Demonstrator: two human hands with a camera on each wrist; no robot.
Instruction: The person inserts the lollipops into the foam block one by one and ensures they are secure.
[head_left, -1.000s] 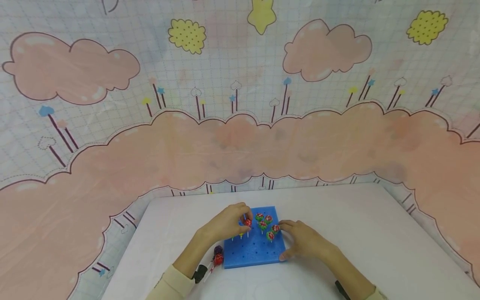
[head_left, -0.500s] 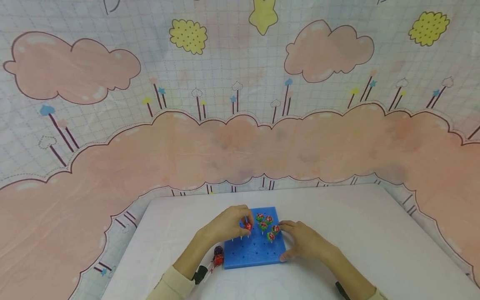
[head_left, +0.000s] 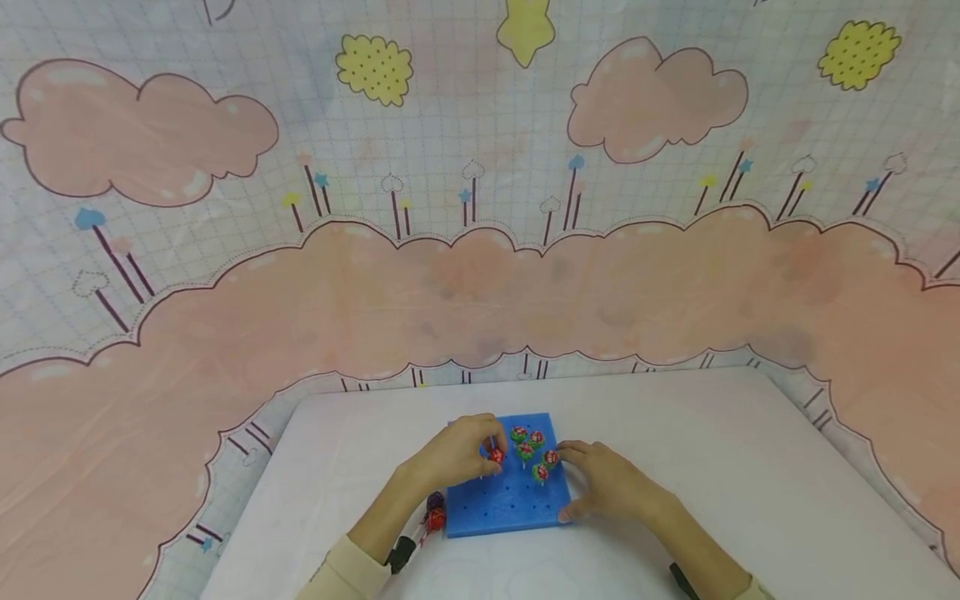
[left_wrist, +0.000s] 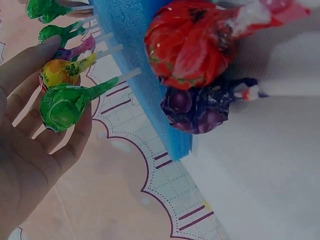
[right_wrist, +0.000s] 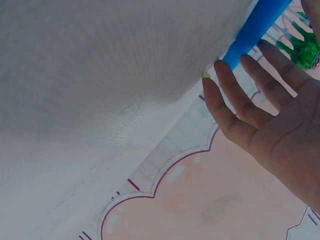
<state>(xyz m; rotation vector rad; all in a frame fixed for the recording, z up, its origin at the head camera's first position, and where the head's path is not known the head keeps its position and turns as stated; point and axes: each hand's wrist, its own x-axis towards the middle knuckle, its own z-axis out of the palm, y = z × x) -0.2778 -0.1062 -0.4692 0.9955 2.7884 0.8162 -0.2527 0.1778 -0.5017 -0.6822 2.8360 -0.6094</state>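
A blue foam board (head_left: 498, 522) dotted with holes lies on the table. Over its left half, my left hand (head_left: 457, 454) pinches a red-wrapped lollipop (head_left: 497, 456) between thumb and fingers; whether its stick sits in a hole cannot be told. Beside that hand, the left wrist view shows a green lollipop (left_wrist: 62, 107) and a yellow lollipop (left_wrist: 56, 74) with sticks toward the board. Several green-and-red lollipops (head_left: 526, 451) stand in the right half. My right hand (head_left: 611, 483) touches the board's right edge, thumb at the near corner, fingers stretched out in the right wrist view.
Just left of the board, a red lollipop (head_left: 436, 521) and a dark purple lollipop (head_left: 435, 501) lie on the white table (head_left: 720, 467). A patterned cloth (head_left: 525, 292) hangs behind the table. Bare holes show in the board's near part.
My left hand has come slightly down toward the board with the red lollipop, hiding more of the lollipops beneath it. The right hand stays at the board's edge.
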